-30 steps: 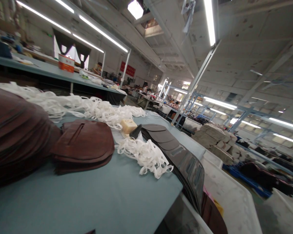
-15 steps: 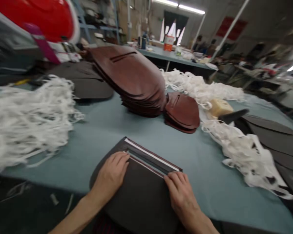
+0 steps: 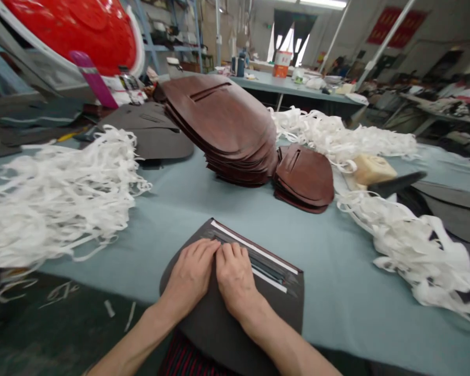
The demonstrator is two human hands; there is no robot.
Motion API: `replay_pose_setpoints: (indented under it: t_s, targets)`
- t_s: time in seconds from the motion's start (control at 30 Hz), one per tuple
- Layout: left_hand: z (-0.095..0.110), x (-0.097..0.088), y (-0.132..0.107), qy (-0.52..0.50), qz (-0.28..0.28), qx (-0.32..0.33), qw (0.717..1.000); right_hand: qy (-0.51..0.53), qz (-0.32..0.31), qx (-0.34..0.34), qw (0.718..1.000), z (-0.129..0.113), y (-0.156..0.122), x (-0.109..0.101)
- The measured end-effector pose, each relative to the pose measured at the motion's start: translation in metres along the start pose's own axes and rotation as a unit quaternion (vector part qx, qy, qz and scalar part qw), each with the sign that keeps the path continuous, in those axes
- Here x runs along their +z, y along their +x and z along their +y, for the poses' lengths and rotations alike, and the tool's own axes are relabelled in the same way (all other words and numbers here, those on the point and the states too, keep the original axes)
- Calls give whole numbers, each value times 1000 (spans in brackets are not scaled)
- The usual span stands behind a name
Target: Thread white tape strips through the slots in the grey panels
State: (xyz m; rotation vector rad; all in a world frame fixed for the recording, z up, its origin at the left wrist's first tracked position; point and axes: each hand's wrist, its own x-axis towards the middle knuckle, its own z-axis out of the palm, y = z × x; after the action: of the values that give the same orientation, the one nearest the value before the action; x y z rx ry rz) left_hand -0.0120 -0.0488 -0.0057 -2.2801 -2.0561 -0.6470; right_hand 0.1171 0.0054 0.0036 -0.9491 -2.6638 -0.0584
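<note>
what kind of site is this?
Likely a workshop or small factory for leather-like goods, though I can't confirm the material. Signs: stacked brown panels with slots cut in them, a heap of white strips, and a dark panel being handled at a table.

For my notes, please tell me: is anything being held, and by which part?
The left hand and right hand touch the dark panel, close together near the left end of its slot; whether they pinch it or only press cannot be told.
</note>
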Motion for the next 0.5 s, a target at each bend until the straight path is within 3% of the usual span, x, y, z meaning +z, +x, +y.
replay_pose_setpoints:
  t_s: [0.17,0.3,0.43,0.5]
  targets:
    - [3,5,2,27,17,19,999,-21,-23,2,1000,39,-66,-26]
    - [0,5,2,30,20,31,999,-10,4,-27,1000,72,-121,-54]
    - [-3,4,3,29,21,30,999,18,31,-16,999,82,-137,-59]
    - [7,4,3,29,16,30,999,41,34,9,999,80,-136,-55]
